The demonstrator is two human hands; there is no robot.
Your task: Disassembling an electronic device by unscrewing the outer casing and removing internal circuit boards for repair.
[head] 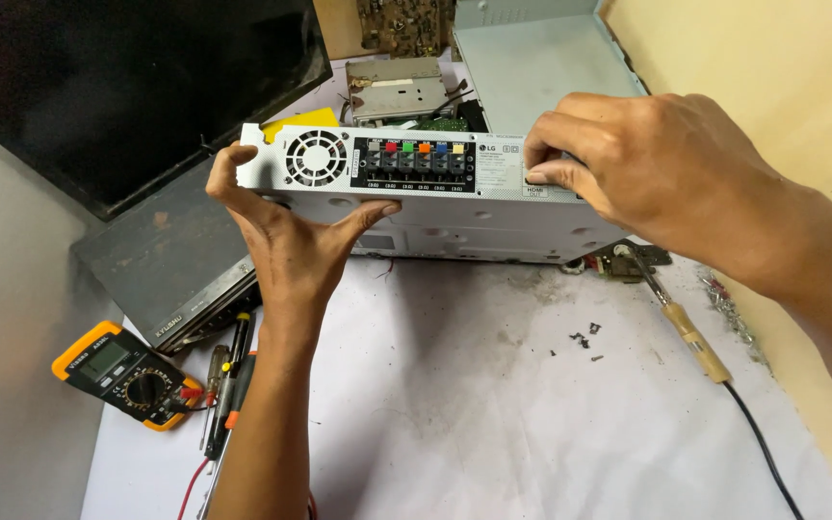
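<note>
Grey metal player case [455, 207] sits gripped at both ends: my left hand [286, 231] clamps one end, my right hand [642, 169] pinches the other, above the white sheet [493, 414].

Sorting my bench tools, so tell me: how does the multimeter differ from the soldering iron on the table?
The multimeter is a flat, boxy body in black with an orange surround, a screen and a dial; the soldering iron is a thin metal shaft with a pale wooden handle. The multimeter lies at the table's left edge near the left hand; the soldering iron lies right, below the right hand. Both lie untouched on the white sheet.
</note>
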